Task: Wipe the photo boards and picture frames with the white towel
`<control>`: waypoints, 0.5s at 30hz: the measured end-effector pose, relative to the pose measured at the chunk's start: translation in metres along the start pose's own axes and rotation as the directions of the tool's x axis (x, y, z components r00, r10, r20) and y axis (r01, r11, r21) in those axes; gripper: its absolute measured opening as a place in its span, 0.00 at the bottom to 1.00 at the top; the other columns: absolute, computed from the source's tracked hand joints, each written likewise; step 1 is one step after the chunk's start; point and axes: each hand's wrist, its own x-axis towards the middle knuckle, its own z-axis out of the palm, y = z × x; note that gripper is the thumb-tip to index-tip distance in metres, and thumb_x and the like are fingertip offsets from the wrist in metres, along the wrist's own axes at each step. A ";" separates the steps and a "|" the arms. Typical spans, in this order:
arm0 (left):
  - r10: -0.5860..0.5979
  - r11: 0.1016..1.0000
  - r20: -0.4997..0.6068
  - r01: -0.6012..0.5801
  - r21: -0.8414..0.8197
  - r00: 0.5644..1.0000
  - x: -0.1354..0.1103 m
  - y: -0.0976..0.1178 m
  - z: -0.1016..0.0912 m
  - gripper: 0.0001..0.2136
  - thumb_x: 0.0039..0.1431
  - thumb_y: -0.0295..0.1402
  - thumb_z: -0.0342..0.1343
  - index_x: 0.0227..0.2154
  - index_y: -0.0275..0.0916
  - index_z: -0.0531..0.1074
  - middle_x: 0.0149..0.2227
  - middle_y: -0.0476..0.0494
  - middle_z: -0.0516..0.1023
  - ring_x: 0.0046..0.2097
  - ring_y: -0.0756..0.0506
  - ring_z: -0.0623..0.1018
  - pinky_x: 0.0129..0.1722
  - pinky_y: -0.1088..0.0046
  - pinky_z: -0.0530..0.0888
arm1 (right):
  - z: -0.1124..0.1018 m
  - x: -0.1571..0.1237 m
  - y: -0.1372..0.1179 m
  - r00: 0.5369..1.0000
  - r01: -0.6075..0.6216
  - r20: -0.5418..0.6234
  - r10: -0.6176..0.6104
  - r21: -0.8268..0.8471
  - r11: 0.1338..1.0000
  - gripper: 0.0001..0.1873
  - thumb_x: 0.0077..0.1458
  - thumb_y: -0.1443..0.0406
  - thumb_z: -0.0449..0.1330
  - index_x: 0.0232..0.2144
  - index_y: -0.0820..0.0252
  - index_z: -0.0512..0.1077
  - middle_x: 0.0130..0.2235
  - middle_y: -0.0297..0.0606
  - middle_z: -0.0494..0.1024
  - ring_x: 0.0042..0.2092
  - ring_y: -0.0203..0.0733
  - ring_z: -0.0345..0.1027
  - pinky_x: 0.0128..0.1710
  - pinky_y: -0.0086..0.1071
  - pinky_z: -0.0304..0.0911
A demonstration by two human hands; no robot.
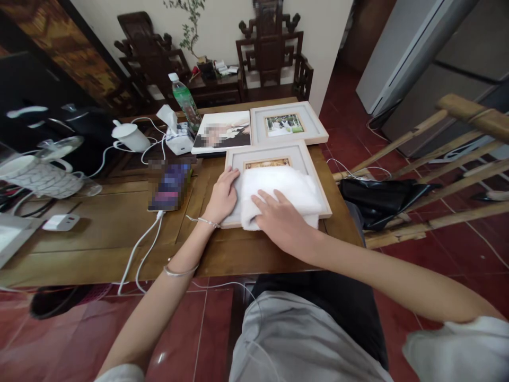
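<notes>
**Grey short-sleeved fabric shirt (294,339) at bottom centre, white folded cloth on a framed picture beyond it**

The shirt fills the bottom of the frame, below the front edge of the brown wooden surface (246,257). At the centre, the fluffy white folded cloth (300,193) lies on a pale wooden rectangular picture frame with a grey mat (300,156), covering most of its lower part. The bare right hand (280,215) rests on the cloth, fingers apart, its grip loose. The bare left hand (223,196), above a thin silver bracelet (209,222), lies on the frame's left side; whether its grip clasps the edge, I cannot tell.

In the upper centre, a second pale wooden frame (312,123) holds a small photograph, and a white-edged rectangular photo panel (237,132) sits just beside it. Left of centre are a dark-screened phone (170,188) with a white cable (137,248), a blue-and-white tissue box (178,140) and a clear plastic bottle with a green label (183,98). A white lidded ceramic cup (133,138) stands in the upper left.
</notes>
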 end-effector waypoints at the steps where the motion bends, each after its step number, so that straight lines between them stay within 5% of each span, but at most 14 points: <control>1: 0.003 1.000 -0.003 -0.003 0.000 1.000 0.000 -0.001 0.001 0.25 0.54 0.20 0.45 0.54 0.35 0.71 0.60 0.38 0.73 0.67 0.39 0.64 0.68 0.53 0.59 | 0.000 -0.008 0.005 1.000 -0.021 0.012 0.022 -0.021 1.000 0.15 0.62 0.71 0.53 0.38 0.58 0.81 0.58 0.49 0.73 0.61 0.56 0.63 0.58 0.54 0.60; 7: 0.006 1.000 -0.015 -0.006 -0.003 1.000 0.001 -0.002 0.004 0.25 0.54 0.21 0.46 0.55 0.35 0.71 0.60 0.38 0.73 0.67 0.40 0.64 0.68 0.52 0.59 | -0.009 -0.070 0.048 0.971 -0.200 0.092 0.220 -0.184 0.962 0.18 0.56 0.77 0.54 0.34 0.56 0.81 0.58 0.46 0.74 0.61 0.60 0.63 0.58 0.74 0.49; 11: 0.001 1.000 -0.016 -0.001 -0.002 1.000 0.001 -0.003 0.005 0.25 0.53 0.21 0.46 0.55 0.36 0.71 0.60 0.39 0.73 0.67 0.41 0.64 0.68 0.53 0.60 | -0.007 -0.094 0.068 0.969 -0.205 0.088 0.229 -0.225 0.953 0.21 0.53 0.80 0.52 0.32 0.53 0.80 0.62 0.40 0.69 0.63 0.60 0.60 0.58 0.74 0.49; 15: 0.017 1.000 -0.007 -0.017 -0.005 1.000 0.002 -0.004 0.004 0.26 0.53 0.22 0.47 0.55 0.38 0.71 0.59 0.41 0.73 0.67 0.40 0.64 0.68 0.51 0.60 | 0.003 -0.081 0.084 0.971 -0.204 0.075 0.227 -0.241 0.949 0.21 0.53 0.79 0.52 0.34 0.55 0.81 0.64 0.39 0.67 0.64 0.58 0.59 0.59 0.70 0.48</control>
